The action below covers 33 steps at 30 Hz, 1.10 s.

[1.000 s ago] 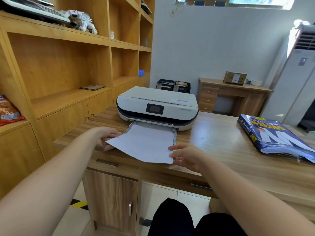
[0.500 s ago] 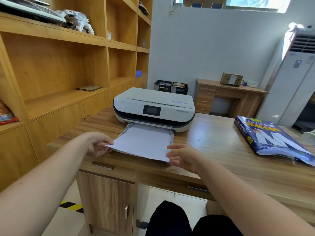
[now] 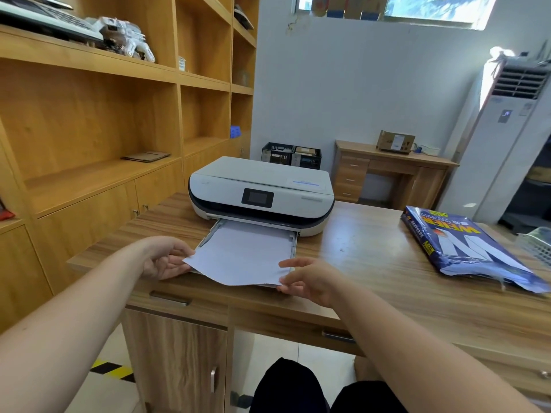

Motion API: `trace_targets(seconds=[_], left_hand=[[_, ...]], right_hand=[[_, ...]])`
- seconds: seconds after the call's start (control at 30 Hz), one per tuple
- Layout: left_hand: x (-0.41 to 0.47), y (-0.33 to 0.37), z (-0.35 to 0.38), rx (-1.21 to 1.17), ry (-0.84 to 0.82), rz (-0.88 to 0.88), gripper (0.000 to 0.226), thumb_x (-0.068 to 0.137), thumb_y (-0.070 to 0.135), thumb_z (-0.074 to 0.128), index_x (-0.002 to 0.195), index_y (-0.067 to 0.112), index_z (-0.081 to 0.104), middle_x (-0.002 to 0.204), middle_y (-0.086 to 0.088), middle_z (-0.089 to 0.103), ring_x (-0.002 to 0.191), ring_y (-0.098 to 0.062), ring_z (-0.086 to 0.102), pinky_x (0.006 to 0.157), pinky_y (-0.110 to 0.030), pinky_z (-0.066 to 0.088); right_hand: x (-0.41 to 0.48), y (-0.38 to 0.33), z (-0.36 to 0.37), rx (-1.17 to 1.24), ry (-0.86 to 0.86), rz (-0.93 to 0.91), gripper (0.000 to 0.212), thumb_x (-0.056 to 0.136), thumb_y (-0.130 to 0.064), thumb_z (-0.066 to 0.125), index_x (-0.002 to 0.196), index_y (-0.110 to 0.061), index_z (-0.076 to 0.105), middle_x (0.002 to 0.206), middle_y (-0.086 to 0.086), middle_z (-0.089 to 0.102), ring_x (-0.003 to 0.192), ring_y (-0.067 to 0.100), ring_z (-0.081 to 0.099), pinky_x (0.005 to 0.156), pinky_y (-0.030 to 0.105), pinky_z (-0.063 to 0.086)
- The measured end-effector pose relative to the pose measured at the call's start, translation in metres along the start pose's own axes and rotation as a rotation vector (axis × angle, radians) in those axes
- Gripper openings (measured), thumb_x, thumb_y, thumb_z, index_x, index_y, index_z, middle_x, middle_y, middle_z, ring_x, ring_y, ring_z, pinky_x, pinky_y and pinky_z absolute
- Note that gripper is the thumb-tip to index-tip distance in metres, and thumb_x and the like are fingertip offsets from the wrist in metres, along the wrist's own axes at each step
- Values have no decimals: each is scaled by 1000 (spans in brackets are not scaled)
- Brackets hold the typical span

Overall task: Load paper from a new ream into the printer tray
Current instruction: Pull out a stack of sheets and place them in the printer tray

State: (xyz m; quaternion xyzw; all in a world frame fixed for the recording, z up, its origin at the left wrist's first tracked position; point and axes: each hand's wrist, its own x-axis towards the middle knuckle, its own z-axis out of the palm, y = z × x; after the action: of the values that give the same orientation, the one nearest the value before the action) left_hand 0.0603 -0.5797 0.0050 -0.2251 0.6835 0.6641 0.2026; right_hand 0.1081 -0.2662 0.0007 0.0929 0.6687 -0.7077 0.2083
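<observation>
A white printer [image 3: 262, 192] with a small dark screen sits on the wooden desk [image 3: 372, 263]. Its paper tray [image 3: 295, 244] is pulled out toward me. A white stack of paper [image 3: 244, 254] lies in the tray, its near end sticking out over the desk, slightly skewed. My left hand [image 3: 165, 260] holds the stack's near left corner. My right hand [image 3: 307, 278] grips the near right corner, thumb on top. The opened blue ream wrapper [image 3: 465, 248] lies on the desk to the right, away from both hands.
Wooden shelving [image 3: 119, 129] stands along the left with a cabinet below. A mesh basket [image 3: 536, 245] sits at the desk's far right edge. Behind the desk are black crates [image 3: 290, 155], a small wooden desk [image 3: 393, 171] and a standing air conditioner [image 3: 507, 129].
Both hands have slid the paper a little further into the tray. The camera view has shifted slightly; the ream wrapper has not moved.
</observation>
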Motion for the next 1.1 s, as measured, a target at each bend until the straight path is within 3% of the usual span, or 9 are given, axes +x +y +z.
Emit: trace_targets(seconds=[0.13, 0.3, 0.43, 0.6, 0.7, 0.77, 0.93, 1.03, 1.1], left_hand=[[-2, -2, -2, 73, -14, -37, 39, 79, -5, 68, 117, -3, 60, 98, -22, 74, 56, -23, 71, 46, -26, 58], [-1, 0, 7, 41, 36, 4, 24, 84, -9, 62, 107, -1, 62, 105, -21, 67, 50, -23, 70, 51, -31, 58], [-2, 4, 11, 3, 52, 7, 24, 84, -11, 60, 106, -2, 60, 100, -20, 65, 48, -24, 69, 44, -30, 58], [1, 7, 13, -15, 51, 17, 36, 85, -12, 59, 120, -4, 57, 105, -21, 63, 74, -26, 69, 48, -32, 59], [4, 8, 16, -16, 51, 28, 30, 86, -12, 58, 115, -5, 59, 118, -22, 61, 82, -27, 67, 52, -33, 60], [6, 8, 17, -20, 52, 33, 24, 87, -12, 58, 109, -4, 59, 119, -22, 60, 83, -28, 66, 51, -33, 60], [7, 5, 15, -31, 57, 30, 35, 85, -6, 64, 118, 0, 54, 105, -20, 61, 79, -25, 66, 39, -28, 55], [5, 2, 11, -44, 53, 17, 31, 87, -2, 63, 117, -2, 57, 102, -21, 65, 77, -25, 67, 38, -26, 55], [3, 1, 8, -50, 40, 15, 29, 87, -3, 62, 116, -2, 60, 101, -22, 67, 77, -25, 68, 39, -26, 55]], right_hand=[[4, 2, -1, -13, 18, -9, 35, 76, 19, 65, 105, -2, 68, 110, 20, 60, 98, 35, 68, 68, 29, 60], [11, 5, -4, 6, 51, -17, 31, 76, 18, 66, 101, 2, 69, 117, 21, 58, 103, 36, 64, 69, 30, 60], [14, 4, -6, 36, 43, -23, 28, 77, 16, 66, 103, 5, 68, 116, 22, 59, 103, 35, 64, 67, 28, 60], [15, 3, -10, -12, -23, -37, 36, 75, 8, 74, 109, 1, 66, 113, 22, 64, 98, 30, 68, 75, 29, 58], [16, 2, -12, -83, -19, -67, 38, 75, 5, 75, 111, -3, 66, 111, 21, 65, 94, 28, 69, 78, 30, 58], [16, 1, -13, -150, 15, -89, 35, 76, 3, 75, 109, -5, 67, 106, 20, 67, 86, 26, 70, 75, 28, 58], [13, 4, -10, -411, 72, -171, 22, 80, -8, 75, 101, -14, 69, 90, 12, 67, 63, 16, 62, 65, 25, 56], [13, 7, -9, -689, 145, -364, 15, 81, -18, 75, 96, -18, 70, 75, 3, 61, 58, 11, 54, 57, 19, 48], [15, 12, -10, -927, 189, -538, 12, 83, -20, 73, 95, -19, 70, 78, -2, 55, 68, 11, 50, 61, 18, 43]])
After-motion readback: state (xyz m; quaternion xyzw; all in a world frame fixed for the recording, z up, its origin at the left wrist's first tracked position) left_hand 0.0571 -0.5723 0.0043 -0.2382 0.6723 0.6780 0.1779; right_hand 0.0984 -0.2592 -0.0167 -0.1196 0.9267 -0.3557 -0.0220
